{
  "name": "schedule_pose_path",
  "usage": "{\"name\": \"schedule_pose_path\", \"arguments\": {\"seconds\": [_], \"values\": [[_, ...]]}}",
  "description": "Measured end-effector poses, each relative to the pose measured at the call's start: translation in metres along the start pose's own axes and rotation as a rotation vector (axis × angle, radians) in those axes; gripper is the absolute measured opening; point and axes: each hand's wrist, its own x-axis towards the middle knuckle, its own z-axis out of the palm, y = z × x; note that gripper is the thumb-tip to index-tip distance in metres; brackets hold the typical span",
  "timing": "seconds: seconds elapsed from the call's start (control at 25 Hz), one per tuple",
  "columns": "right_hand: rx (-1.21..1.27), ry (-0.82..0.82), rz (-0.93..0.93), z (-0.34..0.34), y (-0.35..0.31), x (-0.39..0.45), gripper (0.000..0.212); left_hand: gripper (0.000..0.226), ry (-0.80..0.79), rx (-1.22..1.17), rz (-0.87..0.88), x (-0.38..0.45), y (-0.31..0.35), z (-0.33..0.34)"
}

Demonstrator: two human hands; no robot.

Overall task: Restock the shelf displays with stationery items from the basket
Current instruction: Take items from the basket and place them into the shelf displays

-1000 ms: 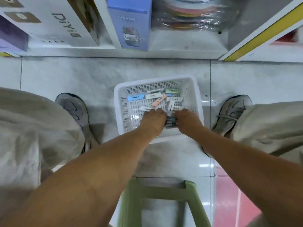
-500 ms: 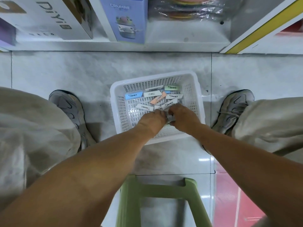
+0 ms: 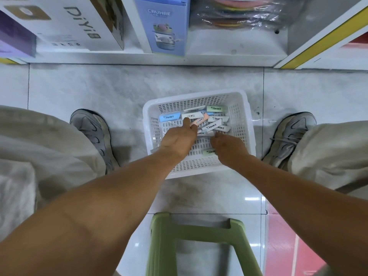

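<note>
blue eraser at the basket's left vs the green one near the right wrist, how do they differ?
The blue eraser lies at the far left of the pile in the basket, just left of the left hand fingertips; the green eraser lies alone nearer the person, beside the right hand. The blue one shows whole; the green one is partly hidden by the wrist. Both are small labelled blocks lying flat on the basket floor.

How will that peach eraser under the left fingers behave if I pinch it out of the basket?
The peach eraser looks like a small solid block, so probably stiff and light. It lies tilted on other erasers in the basket, so neighbours may shift. Flat sides: unlikely to roll. Its wrapper may be a little slick under the left hand.
</note>
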Motion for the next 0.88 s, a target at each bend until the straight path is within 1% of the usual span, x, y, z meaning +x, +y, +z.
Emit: {"name": "schedule_pose_path", "arguments": {"seconds": [0.08,0.2,0.24,0.28,0.32,0.36,0.4,0.44,0.52,0.56,0.6,0.64,0.72,0.8,0.84,0.88], "values": [[-0.035,-0.028,-0.023,-0.001,-0.001,0.003,0.032,0.046,0.005,-0.012,-0.012,0.002,-0.001,0.0],[0.006,-0.069,-0.073,-0.006,0.001,0.005,0.028,0.048,-0.01,0.045,-0.03,0.009,-0.004,0.002],[0.062,-0.028,-0.074,-0.01,0.003,0.005,0.024,0.047,-0.027,0.02,-0.032,0.011,-0.007,0.001],[0.139,0.058,-0.05,-0.014,0.005,0.005,0.02,0.043,-0.036,-0.013,-0.029,0.013,-0.009,0.001],[0.21,0.171,-0.007,-0.018,0.007,0.006,0.015,0.034,-0.047,-0.042,-0.045,0.015,-0.01,0.0],[0.255,0.276,0.044,-0.022,0.009,0.008,0.012,0.02,-0.051,-0.099,-0.087,0.016,-0.01,0.0],[0.273,0.341,0.085,-0.027,0.01,0.012,0.011,0.017,-0.047,-0.201,-0.186,0.017,-0.01,0.0],[0.277,0.358,0.105,-0.031,0.011,0.017,0.013,0.023,-0.056,-0.362,-0.316,0.018,-0.008,-0.001],[0.294,0.286,0.134,-0.038,0.01,0.026,0.032,0.024,-0.071,-0.866,-0.599,0.019,0.003,0.001],[0.3,0.237,0.159,-0.04,0.008,0.029,0.042,0.024,-0.073,-1.079,-0.708,0.019,0.011,0.002],[0.287,0.21,0.187,-0.039,0.005,0.03,0.047,0.025,-0.082,-1.201,-0.776,0.019,0.021,0.003],[0.27,0.201,0.21,-0.037,0.002,0.03,0.049,0.023,-0.093,-1.267,-0.801,0.019,0.031,0.004],[0.3,0.213,0.224,-0.03,-0.005,0.029,0.047,0.023,-0.069,-1.323,-0.793,0.02,0.044,0.001],[0.379,0.257,0.235,-0.021,-0.01,0.026,0.042,0.034,-0.027,-1.375,-0.789,0.024,0.049,0.001],[0.426,0.272,0.257,-0.02,-0.01,0.026,0.038,0.037,-0.013,-1.382,-0.805,0.024,0.05,0.002],[0.485,0.264,0.283,-0.02,-0.01,0.026,0.033,0.035,0.001,-1.381,-0.825,0.023,0.05,0.004]]}}
